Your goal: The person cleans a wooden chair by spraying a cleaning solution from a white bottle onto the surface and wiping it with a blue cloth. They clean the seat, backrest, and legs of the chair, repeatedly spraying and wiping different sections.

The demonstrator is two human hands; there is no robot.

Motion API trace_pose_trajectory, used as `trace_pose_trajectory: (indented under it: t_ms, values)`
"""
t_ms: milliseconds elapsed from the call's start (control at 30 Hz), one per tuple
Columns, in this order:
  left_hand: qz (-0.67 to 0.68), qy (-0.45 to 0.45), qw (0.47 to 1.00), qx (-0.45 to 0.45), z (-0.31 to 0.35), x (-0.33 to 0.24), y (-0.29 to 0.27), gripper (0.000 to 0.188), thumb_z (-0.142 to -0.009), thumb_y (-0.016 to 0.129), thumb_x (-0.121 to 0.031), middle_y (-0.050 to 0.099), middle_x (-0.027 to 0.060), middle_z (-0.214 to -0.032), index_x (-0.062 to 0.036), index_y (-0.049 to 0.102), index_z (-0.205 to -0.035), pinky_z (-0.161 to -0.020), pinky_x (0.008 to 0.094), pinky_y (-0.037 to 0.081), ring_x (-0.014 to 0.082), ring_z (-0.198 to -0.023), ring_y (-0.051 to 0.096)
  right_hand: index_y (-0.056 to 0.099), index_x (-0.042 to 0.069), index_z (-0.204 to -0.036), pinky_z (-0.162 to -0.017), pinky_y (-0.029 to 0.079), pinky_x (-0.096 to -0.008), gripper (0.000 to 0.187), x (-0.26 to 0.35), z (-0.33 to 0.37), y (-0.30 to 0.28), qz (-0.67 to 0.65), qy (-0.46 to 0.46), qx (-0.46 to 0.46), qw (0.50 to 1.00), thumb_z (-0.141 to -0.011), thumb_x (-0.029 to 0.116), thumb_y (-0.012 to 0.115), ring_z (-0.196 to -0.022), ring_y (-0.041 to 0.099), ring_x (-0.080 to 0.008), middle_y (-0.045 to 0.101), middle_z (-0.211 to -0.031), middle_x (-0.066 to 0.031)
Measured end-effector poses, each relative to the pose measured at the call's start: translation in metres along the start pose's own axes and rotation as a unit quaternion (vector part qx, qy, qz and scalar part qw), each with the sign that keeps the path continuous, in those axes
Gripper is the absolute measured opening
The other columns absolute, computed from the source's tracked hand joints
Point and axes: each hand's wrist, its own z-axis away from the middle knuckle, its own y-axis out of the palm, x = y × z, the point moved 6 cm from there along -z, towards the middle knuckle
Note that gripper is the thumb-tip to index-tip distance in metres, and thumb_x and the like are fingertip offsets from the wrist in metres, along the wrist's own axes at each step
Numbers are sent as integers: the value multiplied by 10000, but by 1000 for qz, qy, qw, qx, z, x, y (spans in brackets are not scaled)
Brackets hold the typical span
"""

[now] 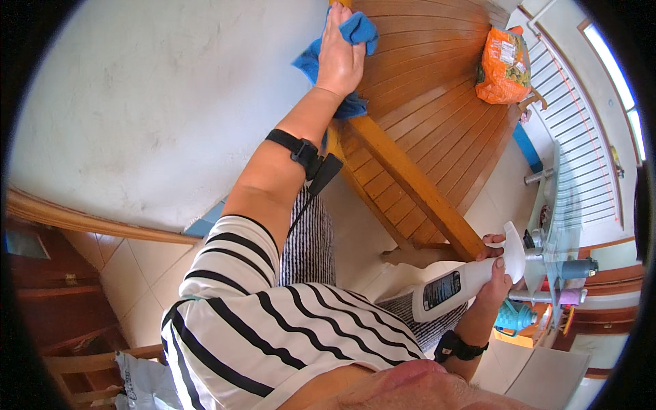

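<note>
My left hand (340, 63) reaches up to the wooden bench (427, 51), where the bench meets the pale wall. It grips a blue cloth (359, 31), which bunches over the fingers and spreads out on both sides of the hand. Some of the fingers are hidden by the cloth. At the lower right my right hand (493, 281) is closed around the neck of a white spray bottle (454, 290) with a dark label. The bottle is tilted, its white spray head beside the end of the bench's wooden armrest (417, 178).
An orange bag (503, 67) sits at the bench's far end, near a white radiator (567, 130). To the right stands a glass table (564, 198) with bottles, one of them turquoise (516, 316). The wall (157, 102) fills the upper left, and a wooden chair (89, 372) shows at the lower left.
</note>
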Motion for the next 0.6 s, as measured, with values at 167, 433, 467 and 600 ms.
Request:
trace_pose_trajectory:
  t_ms: [167,433,467,600]
  values:
    - [19,-208,978,0,108,59,1,494,-939,403,-75,391,252,-1438,71,343,-1408,-1142,377,244,356,-1377,335,439,-9,-1359,-699,495,-248,557,3,1,15,6,-38,3,999,-864,147,641,-820,582,-144,598,-1116,-120]
    - [651,-459,516,-316,135,52,-28,397,-996,395,-423,598,100,-1160,-122,506,-1230,-945,462,470,290,-1036,569,509,14,-1258,-736,504,-278,472,31,-29,190,134,20,164,977,-839,121,697,-857,584,-116,605,-1012,-57]
    - [658,-473,494,-316,149,55,-29,410,-989,391,-442,606,101,-1136,-124,511,-1219,-930,465,476,298,-1005,577,521,8,-1234,-745,498,-298,457,34,-40,213,150,-43,171,973,-831,127,702,-860,592,-151,606,-998,-75]
    - [620,-538,469,-326,182,63,-35,474,-976,356,-497,624,103,-1042,-111,524,-1194,-870,456,486,297,-911,590,558,-14,-1148,-774,478,-404,412,25,-77,286,210,-217,129,945,-807,166,703,-884,605,-333,609,-985,-170]
